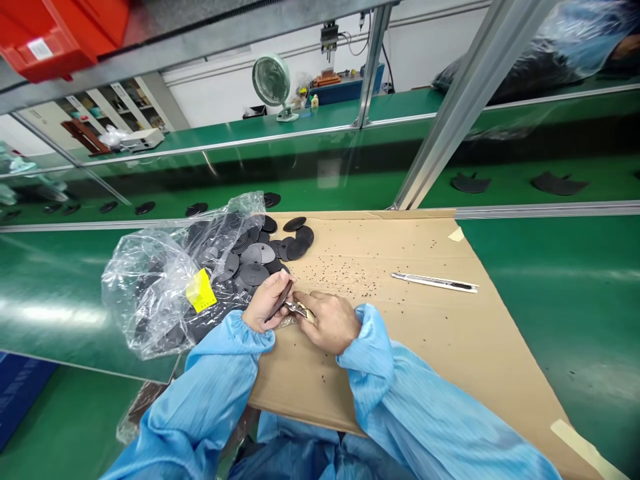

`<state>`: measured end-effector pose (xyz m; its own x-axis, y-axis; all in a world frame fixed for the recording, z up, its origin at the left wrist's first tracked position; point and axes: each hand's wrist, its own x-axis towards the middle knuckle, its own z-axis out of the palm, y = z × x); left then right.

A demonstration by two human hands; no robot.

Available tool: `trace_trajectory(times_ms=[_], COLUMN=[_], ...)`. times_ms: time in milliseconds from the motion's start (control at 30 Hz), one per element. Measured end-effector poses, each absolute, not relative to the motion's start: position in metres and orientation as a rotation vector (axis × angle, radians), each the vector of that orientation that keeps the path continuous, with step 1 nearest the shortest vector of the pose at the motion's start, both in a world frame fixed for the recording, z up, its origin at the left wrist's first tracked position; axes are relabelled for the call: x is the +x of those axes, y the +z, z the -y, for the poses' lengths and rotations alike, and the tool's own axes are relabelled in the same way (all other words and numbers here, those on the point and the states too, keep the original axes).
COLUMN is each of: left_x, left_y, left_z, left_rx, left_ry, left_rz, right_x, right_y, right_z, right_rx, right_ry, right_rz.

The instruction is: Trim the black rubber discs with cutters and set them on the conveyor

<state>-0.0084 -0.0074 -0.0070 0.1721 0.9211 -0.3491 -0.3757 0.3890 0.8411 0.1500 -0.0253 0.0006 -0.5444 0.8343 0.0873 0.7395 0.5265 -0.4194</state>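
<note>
My left hand (pixel 265 300) is closed around a dark oval plastic piece (pixel 279 303), held on edge above the cardboard (pixel 480 353). In my right hand (pixel 330 321) is a pair of nippers (pixel 296 307) with pale handles, its metal jaws touching or very close to the piece; my fingers partly hide the tool. Just left of my hands lies a clear plastic bag (pixel 135 267) with a yellow label (pixel 201 291), full of similar black discs. More black discs (pixel 299 245) spill from its mouth onto the cardboard. Small dark bits (pixel 350 275) are scattered beyond my right hand.
To the right on the cardboard is a utility knife (pixel 434 283). A metal upright (pixel 450 120) rises at the back right. Behind, more black parts (pixel 471 183) lie spaced along a green surface. A red bin (pixel 60 40) overhangs the upper left, and a fan (pixel 273 83) stands farther back.
</note>
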Motion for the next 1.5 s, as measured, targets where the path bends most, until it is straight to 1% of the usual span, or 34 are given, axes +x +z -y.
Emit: trace_trajectory(times_ms=[500, 667, 767, 867, 1000, 1133, 1233, 1367, 1500], left_x=[-0.004, 0.001, 0.001, -0.001, -0.001, -0.001, -0.002, -0.002, -0.004], left_y=[-0.021, -0.012, -0.006, -0.005, -0.011, -0.015, -0.016, -0.017, -0.019], left_z=[0.006, 0.004, 0.002, 0.001, 0.002, 0.002, 0.002, 0.002, 0.001], left_rx=[0.783, 0.682, 0.616, 0.585, 0.644, 0.704, 0.752, 0.775, 0.814], left_ry=[1.054, 1.117, 1.231, 1.313, 1.308, 1.238, 1.171, 1.115, 1.157], left_rz=[-1.120, -1.058, -0.933, -0.843, -0.779, -0.829, -0.810, -0.749, -0.726], right_x=[0.153, 0.156, 0.163, 0.170, 0.164, 0.141, 0.122, 0.106, 0.108], right_y=[0.001, -0.006, -0.015, -0.024, -0.023, -0.012, -0.008, -0.012, -0.017], right_z=[0.023, 0.020, 0.011, -0.006, -0.036, -0.065, -0.083, -0.101, -0.108], right_rx=[-1.380, -1.254, -1.237, -1.323, -1.511, -1.738, -1.846, -1.876, -1.794], right_ry=[0.469, 0.583, 0.522, 0.402, 0.351, 0.456, 0.527, 0.544, 0.659], right_rz=[2.606, 2.345, 2.066, 1.860, 1.854, 1.949, 1.903, 1.798, 1.761])
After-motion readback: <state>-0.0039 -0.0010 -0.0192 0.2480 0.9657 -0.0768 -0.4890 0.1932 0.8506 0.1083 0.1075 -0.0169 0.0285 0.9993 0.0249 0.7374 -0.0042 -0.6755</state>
